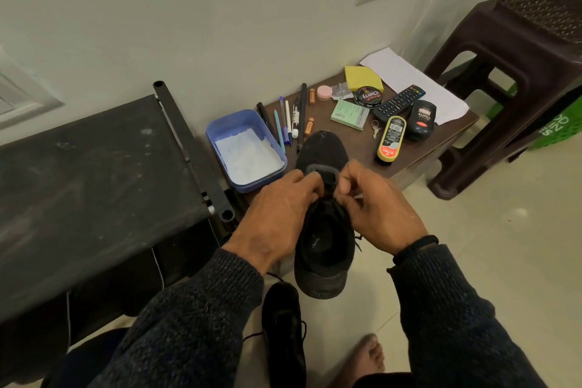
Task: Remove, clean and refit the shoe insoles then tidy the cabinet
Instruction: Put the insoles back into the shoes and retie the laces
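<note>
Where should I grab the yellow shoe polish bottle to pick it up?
Probably around its middle, from above. The yellow bottle lies flat on the table, with keys and a black bottle beside its far end.

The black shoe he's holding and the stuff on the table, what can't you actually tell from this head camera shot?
- Black shoe: whether an insole is inside; the opening is too dark.
- Left hand and right hand: what the fingertips pinch at the tongue; the fingers cover it.
- Second shoe: its heel, cut off by the bottom edge.
- Green box: label too small to read.
- Blue tub: what the white contents are.
</note>
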Demonstrator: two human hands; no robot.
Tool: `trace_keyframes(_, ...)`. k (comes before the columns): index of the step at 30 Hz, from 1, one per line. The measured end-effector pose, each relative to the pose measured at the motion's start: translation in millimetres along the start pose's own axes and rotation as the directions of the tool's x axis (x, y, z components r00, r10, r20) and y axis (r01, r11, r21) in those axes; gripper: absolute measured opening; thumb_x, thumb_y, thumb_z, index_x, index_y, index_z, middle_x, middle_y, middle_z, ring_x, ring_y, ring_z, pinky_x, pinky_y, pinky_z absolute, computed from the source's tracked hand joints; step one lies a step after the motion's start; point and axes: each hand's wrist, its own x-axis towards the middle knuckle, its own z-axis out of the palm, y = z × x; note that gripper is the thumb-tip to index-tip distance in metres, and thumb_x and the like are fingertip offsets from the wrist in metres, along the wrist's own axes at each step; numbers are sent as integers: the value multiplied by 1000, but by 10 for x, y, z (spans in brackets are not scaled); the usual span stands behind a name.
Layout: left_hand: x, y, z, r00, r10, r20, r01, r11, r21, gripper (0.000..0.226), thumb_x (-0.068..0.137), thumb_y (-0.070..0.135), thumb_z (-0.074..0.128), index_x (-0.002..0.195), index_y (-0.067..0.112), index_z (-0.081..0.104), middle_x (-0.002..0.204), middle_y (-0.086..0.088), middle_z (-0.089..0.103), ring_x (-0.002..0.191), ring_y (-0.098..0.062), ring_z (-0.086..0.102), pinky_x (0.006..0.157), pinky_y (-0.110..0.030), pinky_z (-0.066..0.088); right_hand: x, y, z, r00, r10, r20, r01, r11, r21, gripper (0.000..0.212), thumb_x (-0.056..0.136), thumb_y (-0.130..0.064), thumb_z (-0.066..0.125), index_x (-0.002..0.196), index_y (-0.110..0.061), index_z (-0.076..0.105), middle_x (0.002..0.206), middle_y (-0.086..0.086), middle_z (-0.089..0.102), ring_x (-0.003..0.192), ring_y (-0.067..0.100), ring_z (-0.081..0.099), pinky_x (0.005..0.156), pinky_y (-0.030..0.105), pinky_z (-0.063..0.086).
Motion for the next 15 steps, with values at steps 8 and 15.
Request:
trace_keyframes(8, 15, 8, 136, 967, -168, -190, 128, 970, -207, 13, 105, 12, 43, 98, 22, 48, 89, 1, 57, 82, -16, 55, 73, -43, 51, 57, -40, 38, 991, 70, -111, -52, 986, 158, 27, 92, 2, 55, 87, -21, 44, 85, 1, 60, 82, 16, 60, 73, 44, 57)
trace_keyframes(15, 56, 1, 75, 966, -229, -122, 197, 953, -230, 14, 105, 18, 48, 107, 27, 58, 92, 7, 63, 84, -6, 59, 78, -29, 57, 186, 111, -93, 994, 107, 17, -108, 985, 131, 27, 95, -9, 65, 108, -33, 65, 89, -10, 69, 88, 1, 65, 79, 20, 53)
